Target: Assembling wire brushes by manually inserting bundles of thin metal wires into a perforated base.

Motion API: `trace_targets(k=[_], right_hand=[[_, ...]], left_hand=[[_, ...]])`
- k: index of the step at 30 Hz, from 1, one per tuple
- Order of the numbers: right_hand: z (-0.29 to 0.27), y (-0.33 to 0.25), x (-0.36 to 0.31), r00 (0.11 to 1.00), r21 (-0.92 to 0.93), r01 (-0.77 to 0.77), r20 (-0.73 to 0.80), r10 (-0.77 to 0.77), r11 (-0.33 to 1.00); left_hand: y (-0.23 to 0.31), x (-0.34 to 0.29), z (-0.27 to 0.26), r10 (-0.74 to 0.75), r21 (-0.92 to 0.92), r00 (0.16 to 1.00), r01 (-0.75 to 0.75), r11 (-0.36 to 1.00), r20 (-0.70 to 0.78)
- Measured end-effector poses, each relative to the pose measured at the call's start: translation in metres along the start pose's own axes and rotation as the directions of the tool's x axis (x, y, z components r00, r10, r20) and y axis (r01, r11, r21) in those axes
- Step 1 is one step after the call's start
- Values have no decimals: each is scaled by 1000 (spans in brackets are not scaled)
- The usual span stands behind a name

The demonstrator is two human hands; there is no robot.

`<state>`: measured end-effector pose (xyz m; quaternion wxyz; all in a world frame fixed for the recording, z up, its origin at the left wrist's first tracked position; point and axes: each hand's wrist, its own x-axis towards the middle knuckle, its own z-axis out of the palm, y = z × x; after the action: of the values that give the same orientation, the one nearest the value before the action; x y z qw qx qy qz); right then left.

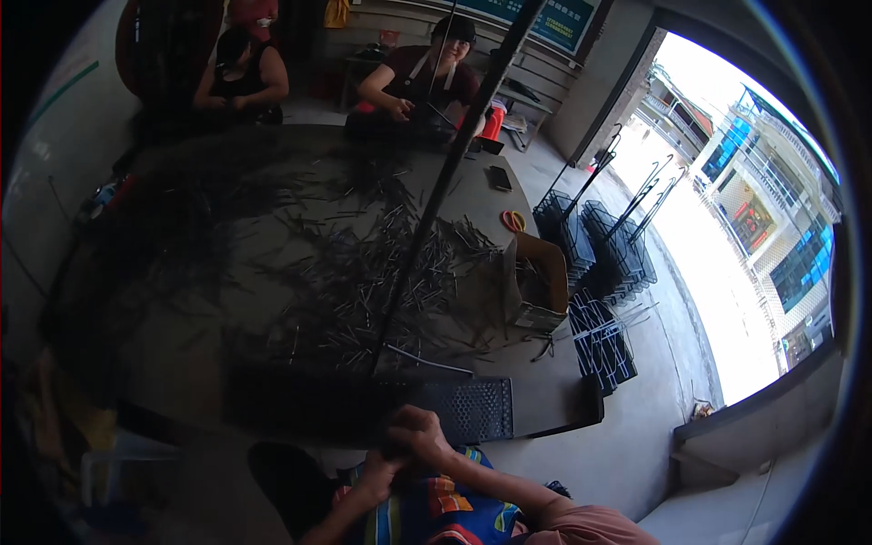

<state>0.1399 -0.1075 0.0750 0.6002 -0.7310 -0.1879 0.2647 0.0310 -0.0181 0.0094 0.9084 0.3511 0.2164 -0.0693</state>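
My right hand (420,434) is closed, fingers curled, at the near edge of a black tray with a perforated end (481,409). Just below and to its left is my left hand (380,474), closed too, and the two nearly meet over my lap. Something dark shows between them, too shadowed to name. From the tray's far side a long dark rod (427,222) slants up and right across the view; its join is hard to see. A thin bent metal wire (429,361) lies just beyond the tray. Many small dark metal strips (400,263) are strewn over the table (272,341).
An open cardboard box (538,313), scissors (513,221) and a phone (500,178) lie along the table's right side. Stacked black wire baskets (618,241) with upright handles stand on the floor. Across the table sit a co-worker (427,82) and another person (245,82).
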Motion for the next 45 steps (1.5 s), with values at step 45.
trace_targets(k=[45], right_hand=[[-99,20,-27,934,530,-274,-51,353,803]], left_hand=[[22,32,100,-47,298,965,126,946,-257]])
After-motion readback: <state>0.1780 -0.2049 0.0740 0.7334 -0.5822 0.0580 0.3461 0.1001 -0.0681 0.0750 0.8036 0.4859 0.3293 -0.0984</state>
